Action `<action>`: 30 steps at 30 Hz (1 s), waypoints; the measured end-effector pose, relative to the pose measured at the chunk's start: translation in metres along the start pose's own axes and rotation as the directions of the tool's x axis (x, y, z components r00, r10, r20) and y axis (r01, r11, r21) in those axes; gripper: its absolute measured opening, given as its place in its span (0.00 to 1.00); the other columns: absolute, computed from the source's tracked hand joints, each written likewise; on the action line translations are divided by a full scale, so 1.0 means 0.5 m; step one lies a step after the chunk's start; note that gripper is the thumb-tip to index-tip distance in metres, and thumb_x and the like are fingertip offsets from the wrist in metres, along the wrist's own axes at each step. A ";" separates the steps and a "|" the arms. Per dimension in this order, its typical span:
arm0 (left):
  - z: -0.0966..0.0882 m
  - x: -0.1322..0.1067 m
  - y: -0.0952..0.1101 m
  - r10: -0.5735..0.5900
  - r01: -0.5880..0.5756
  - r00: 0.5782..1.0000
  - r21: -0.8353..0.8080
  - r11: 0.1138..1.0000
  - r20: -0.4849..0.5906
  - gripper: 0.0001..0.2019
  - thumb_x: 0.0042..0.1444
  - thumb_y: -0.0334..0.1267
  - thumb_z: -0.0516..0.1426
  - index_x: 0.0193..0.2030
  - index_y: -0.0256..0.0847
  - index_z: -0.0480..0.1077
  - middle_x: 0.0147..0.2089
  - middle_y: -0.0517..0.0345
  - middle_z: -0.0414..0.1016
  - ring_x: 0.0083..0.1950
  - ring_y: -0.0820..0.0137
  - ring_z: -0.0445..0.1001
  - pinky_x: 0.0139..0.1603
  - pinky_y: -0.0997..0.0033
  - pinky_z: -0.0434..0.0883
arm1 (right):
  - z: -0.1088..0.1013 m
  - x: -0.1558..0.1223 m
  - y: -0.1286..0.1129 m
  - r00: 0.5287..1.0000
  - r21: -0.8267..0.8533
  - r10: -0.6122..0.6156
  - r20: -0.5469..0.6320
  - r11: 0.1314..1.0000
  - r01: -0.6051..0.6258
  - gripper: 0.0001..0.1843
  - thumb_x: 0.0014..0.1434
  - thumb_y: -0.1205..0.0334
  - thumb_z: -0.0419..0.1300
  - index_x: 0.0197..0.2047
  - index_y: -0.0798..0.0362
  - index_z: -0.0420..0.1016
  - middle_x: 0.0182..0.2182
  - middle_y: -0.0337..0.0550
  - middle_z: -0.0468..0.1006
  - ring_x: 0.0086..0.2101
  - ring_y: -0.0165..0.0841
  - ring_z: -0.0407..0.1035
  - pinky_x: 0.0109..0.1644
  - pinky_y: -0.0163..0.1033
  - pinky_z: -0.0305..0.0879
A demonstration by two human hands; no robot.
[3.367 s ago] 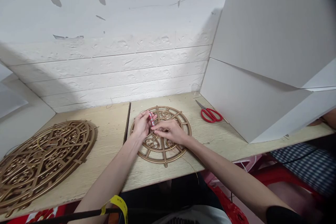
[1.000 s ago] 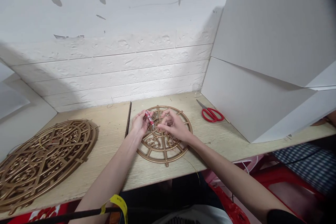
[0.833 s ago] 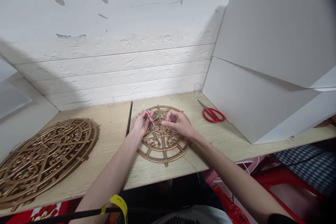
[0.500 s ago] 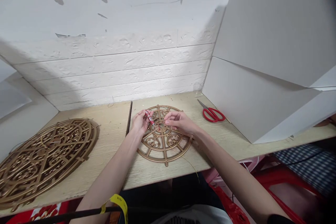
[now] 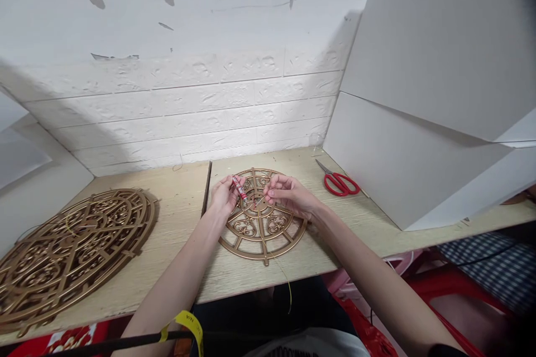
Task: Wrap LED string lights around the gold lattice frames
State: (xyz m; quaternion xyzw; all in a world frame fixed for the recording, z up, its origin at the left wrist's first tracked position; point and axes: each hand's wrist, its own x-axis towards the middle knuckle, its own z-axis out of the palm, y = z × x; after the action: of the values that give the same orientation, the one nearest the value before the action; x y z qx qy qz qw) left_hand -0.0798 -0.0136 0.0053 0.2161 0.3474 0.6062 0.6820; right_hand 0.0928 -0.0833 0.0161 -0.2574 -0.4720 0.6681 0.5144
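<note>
A round gold-coloured openwork panel lies flat on the table under both hands. My left hand is closed around a slim red-and-white tube, slanted with its lower end near the panel's centre. Above the right part of the panel, my right hand pinches a thin strand that runs towards the panel's centre; how it is fastened there is too small to tell. A yellowish thread trails from the panel over the table's front edge.
Similar gold panels are stacked on the left. Red-handled scissors lie to the right, beside a folded white board. A dark strip crosses the wooden table. A white brick-patterned wall rises behind.
My right hand has shifted slightly right, its fingers curled closer together. The hanging thread's end has swung left. My left hand keeps the tube in almost the same place.
</note>
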 end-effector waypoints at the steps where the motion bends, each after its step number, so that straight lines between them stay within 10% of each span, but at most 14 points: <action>1: 0.001 -0.001 0.000 0.000 0.000 1.000 0.000 1.000 -0.002 0.14 0.58 0.23 0.49 0.23 0.34 0.66 0.23 0.55 0.69 0.28 0.74 0.73 0.36 0.76 0.74 | 0.000 0.001 0.000 1.000 -0.001 -0.001 -0.007 1.000 0.001 0.14 0.43 0.68 0.71 0.29 0.56 0.69 0.30 0.41 0.79 0.29 0.26 0.73 0.33 0.29 0.69; 30: -0.003 0.001 -0.013 0.051 -0.051 0.999 0.002 0.999 0.012 0.13 0.58 0.24 0.51 0.24 0.33 0.67 0.24 0.53 0.71 0.30 0.72 0.75 0.41 0.71 0.75 | 0.020 0.019 0.061 0.996 -0.347 0.071 -0.061 0.934 -0.088 0.17 0.41 0.53 0.71 0.28 0.59 0.76 0.18 0.38 0.75 0.18 0.26 0.69 0.23 0.31 0.68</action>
State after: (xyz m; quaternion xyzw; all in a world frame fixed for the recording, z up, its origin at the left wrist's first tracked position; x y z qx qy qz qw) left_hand -0.0765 -0.0145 -0.0003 0.2293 0.3384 0.6218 0.6681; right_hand 0.0675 -0.0787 -0.0054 -0.3793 -0.5599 0.5877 0.4440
